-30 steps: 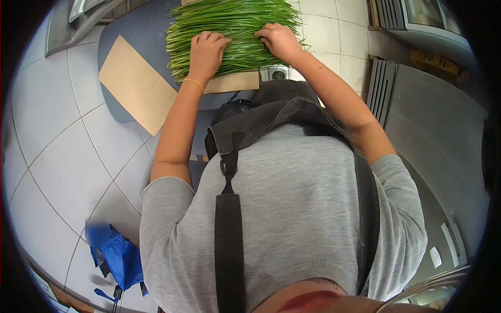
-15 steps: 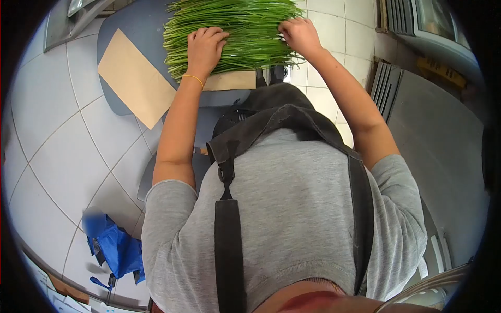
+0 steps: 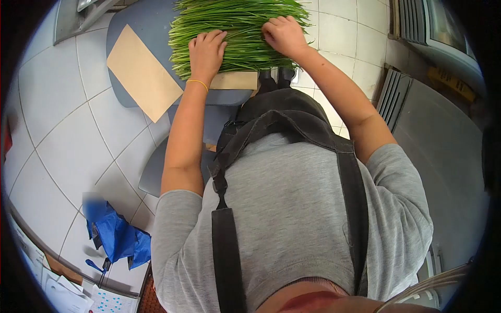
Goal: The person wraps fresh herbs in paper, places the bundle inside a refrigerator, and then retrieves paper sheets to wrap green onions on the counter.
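A thick layer of long green chives (image 3: 237, 23) lies with its stalks running sideways across a grey tabletop (image 3: 138, 23). My left hand (image 3: 207, 55) rests on the near left part of the chives, its fingers slightly bent and apart. A yellow band (image 3: 198, 83) circles that wrist. Toward the right end of the pile, my right hand (image 3: 284, 36) has its fingers curled down and closed on some stalks; its fingertips are partly hidden. Beside the left forearm is a flat tan rectangular piece (image 3: 143, 73). Another tan strip (image 3: 235, 81) shows under the near edge of the chives.
A blue fabric item (image 3: 122, 235) lies on the tiled floor (image 3: 68, 135) at the lower left, near papers (image 3: 62, 292). Grey metal appliances (image 3: 438, 130) stand along the right side. Part of a grey seat (image 3: 154, 175) shows beside my left arm.
My right hand has moved left along the chives, nearer to my left hand. My left hand stays on the pile. The whole view has shifted slightly.
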Tool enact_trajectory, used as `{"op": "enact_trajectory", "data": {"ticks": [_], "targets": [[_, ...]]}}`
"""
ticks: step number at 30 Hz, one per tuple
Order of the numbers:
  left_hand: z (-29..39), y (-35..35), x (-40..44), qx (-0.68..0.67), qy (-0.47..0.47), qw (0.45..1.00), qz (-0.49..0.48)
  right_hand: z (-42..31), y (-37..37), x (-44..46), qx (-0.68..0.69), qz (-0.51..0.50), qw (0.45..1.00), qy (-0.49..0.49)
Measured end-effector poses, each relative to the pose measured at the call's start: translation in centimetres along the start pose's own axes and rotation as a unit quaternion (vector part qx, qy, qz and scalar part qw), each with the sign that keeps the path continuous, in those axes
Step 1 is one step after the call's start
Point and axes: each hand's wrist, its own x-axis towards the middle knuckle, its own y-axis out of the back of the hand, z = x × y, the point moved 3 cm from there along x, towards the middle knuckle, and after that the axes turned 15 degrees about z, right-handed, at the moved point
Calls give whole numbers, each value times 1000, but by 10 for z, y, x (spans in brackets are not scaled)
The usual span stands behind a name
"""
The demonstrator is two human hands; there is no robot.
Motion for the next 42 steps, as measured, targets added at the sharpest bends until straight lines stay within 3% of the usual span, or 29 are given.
{"op": "enact_trajectory", "data": {"ticks": [3,7,9,11,13,16,18,20,22,25,29,32,33,34,37,42], "targets": [[1,-2,-2,6,9,1000,-5,32,13,-18,-18,-44,999,-14],[4,6,-1,-2,-1,1000,-10,105,27,-80,-145,-177,964,-137],[6,13,-5,-17,-17,1000,-7,134,50,-121,-151,-138,963,-177],[9,24,-12,-34,-26,999,-15,143,69,-157,-280,-108,942,-149],[11,36,-22,-43,-22,999,3,160,82,-175,-212,-304,865,-338],[14,54,-40,-50,-1,999,18,164,97,-195,-196,-363,787,-458],[15,63,-57,-53,16,998,14,151,107,-218,-312,-263,871,-274],[14,65,-73,-57,29,998,5,148,111,-223,-318,-214,893,-235],[15,64,-86,-44,20,999,-19,150,110,-216,-221,-228,880,-353],[13,55,-104,-39,12,998,-45,141,100,-195,-112,-158,898,-395],[8,43,-122,-46,-3,999,-15,44,93,-99,13,0,982,-186],[4,42,-121,-50,-36,998,-17,-33,68,-34,102,38,992,-72],[-2,43,-121,-50,-47,998,-9,-74,48,-4,137,20,990,5],[-1,42,-121,-50,-60,997,-8,-85,31,4,129,-46,990,25],[-2,44,-119,-60,-80,995,-2,-111,-6,16,38,-42,998,31],[-1,68,-100,-69,-73,993,62,-113,-25,18,33,-192,979,-58]]}}
